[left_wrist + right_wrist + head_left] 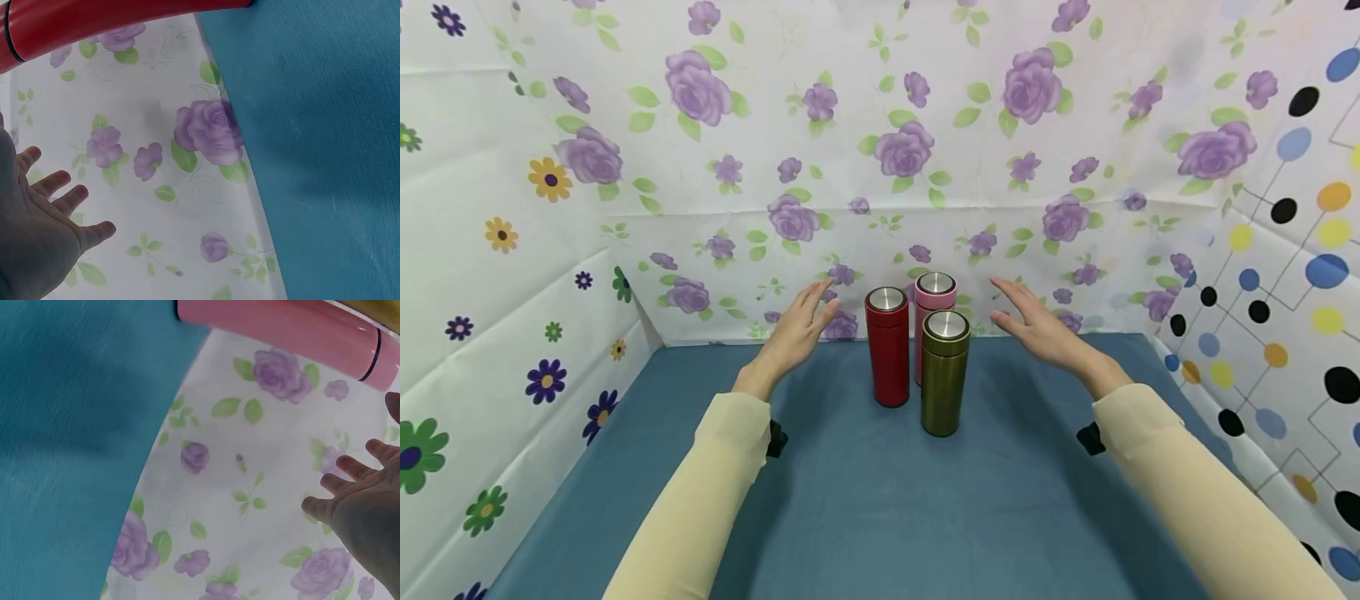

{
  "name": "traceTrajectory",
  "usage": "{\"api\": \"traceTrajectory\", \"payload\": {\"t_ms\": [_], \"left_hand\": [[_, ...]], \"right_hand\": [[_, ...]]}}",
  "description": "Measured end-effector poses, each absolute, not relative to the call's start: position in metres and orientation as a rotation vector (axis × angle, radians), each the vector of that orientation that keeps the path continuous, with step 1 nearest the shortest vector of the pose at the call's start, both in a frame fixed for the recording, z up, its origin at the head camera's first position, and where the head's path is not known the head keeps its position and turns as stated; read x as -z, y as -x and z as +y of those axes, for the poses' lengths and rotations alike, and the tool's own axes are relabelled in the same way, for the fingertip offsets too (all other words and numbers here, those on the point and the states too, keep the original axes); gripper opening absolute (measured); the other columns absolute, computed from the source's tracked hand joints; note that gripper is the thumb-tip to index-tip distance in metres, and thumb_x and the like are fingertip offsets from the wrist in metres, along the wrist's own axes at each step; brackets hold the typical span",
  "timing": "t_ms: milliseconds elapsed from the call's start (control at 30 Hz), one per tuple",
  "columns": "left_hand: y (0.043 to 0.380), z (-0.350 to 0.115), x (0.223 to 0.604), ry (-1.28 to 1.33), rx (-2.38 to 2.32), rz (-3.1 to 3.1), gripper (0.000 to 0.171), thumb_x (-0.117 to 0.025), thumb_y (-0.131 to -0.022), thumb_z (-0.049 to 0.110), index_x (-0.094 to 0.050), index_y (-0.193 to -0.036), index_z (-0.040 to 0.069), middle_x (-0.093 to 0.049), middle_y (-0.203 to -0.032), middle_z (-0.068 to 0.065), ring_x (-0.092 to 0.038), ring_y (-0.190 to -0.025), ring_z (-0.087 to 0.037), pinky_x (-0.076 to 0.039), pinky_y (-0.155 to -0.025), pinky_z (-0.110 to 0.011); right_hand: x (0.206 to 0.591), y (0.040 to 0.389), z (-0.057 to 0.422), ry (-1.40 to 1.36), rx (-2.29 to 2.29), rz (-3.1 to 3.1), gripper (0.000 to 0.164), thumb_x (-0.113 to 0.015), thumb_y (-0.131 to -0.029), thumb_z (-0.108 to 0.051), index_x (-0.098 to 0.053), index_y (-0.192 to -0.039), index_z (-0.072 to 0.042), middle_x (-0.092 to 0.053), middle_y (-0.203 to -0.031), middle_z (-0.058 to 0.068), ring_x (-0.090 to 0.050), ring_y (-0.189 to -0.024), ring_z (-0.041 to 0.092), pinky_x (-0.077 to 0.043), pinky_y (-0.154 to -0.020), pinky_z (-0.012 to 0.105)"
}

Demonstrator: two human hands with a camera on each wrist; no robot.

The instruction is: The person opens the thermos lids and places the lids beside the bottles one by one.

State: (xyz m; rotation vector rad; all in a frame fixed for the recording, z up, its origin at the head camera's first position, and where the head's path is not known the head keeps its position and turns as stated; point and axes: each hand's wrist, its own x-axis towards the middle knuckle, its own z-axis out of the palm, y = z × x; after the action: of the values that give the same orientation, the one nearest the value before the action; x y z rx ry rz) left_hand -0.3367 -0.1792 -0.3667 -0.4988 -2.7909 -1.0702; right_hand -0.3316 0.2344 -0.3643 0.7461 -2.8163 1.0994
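Three thermos flasks with silver-topped lids stand upright close together on the blue cloth. The red flask (890,354) is on the left, the olive-green flask (943,383) in front, and the pink flask (928,310) behind, partly hidden by the green one. To the left of the red flask my left hand (793,332) is raised with fingers extended, touching nothing. My right hand (1039,327) hovers to the right of the flasks, its fingers also extended. In the left wrist view the red flask (119,22) lies beyond the fingers; the right wrist view shows the pink flask (281,328).
A blue cloth (880,517) covers the table. Behind it hangs a white sheet with purple roses (904,150). The left wall (475,350) has a daisy print, and the right wall (1292,275) shows coloured dots. Dark devices are strapped at both wrists.
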Motion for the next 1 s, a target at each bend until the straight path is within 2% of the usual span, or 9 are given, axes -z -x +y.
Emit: {"api": "traceTrajectory", "payload": {"t_ms": [133, 333, 467, 733, 1000], "left_hand": [[0.335, -0.179, 0.365, 0.531, 1.112, -2.756, 0.069, -0.03, -0.109, 0.063, -0.018, -0.168, 0.028, -0.015, -0.172, -0.014, -0.017, -0.158, -0.036, -0.019, -0.122, -0.066], [0.33, -0.178, 0.358, 0.583, 1.173, -2.684, 0.069, -0.03, -0.109, 0.063, -0.022, -0.168, 0.027, -0.017, -0.172, -0.01, -0.018, -0.158, -0.033, -0.021, -0.122, -0.064], [0.328, -0.177, 0.356, 0.615, 1.203, -2.655, 0.068, -0.031, -0.11, 0.062, -0.023, -0.167, 0.027, -0.018, -0.172, -0.009, -0.019, -0.158, -0.032, -0.022, -0.123, -0.063], [0.321, -0.173, 0.354, 0.642, 1.218, -2.597, 0.065, -0.033, -0.111, 0.058, -0.028, -0.166, 0.025, -0.022, -0.171, -0.006, -0.021, -0.157, -0.029, -0.022, -0.123, -0.062], [0.317, -0.169, 0.349, 0.688, 1.195, -2.543, 0.065, -0.035, -0.111, 0.056, -0.03, -0.165, 0.02, -0.025, -0.17, -0.007, -0.023, -0.157, -0.029, -0.024, -0.122, -0.062]], "right_hand": [[0.364, 0.328, 0.233, -0.752, -1.136, -2.788, 0.067, -0.048, -0.112, -0.037, -0.016, -0.169, -0.021, -0.012, -0.173, 0.016, -0.003, -0.16, 0.039, -0.01, -0.121, 0.071], [0.359, 0.323, 0.231, -0.754, -1.21, -2.762, 0.069, -0.048, -0.111, -0.044, -0.015, -0.169, -0.027, -0.011, -0.174, 0.013, -0.002, -0.16, 0.037, -0.009, -0.12, 0.072], [0.356, 0.317, 0.231, -0.75, -1.281, -2.748, 0.067, -0.049, -0.111, -0.04, -0.015, -0.168, -0.03, -0.01, -0.174, 0.01, 0.002, -0.16, 0.035, -0.007, -0.12, 0.072], [0.36, 0.307, 0.23, -0.792, -1.393, -2.669, 0.065, -0.055, -0.111, -0.027, -0.022, -0.167, -0.025, -0.016, -0.173, 0.009, -0.011, -0.16, 0.032, -0.012, -0.123, 0.067], [0.365, 0.304, 0.23, -0.85, -1.486, -2.607, 0.069, -0.06, -0.108, -0.02, -0.023, -0.167, -0.02, -0.018, -0.173, 0.009, -0.013, -0.159, 0.032, -0.012, -0.125, 0.062]]}}
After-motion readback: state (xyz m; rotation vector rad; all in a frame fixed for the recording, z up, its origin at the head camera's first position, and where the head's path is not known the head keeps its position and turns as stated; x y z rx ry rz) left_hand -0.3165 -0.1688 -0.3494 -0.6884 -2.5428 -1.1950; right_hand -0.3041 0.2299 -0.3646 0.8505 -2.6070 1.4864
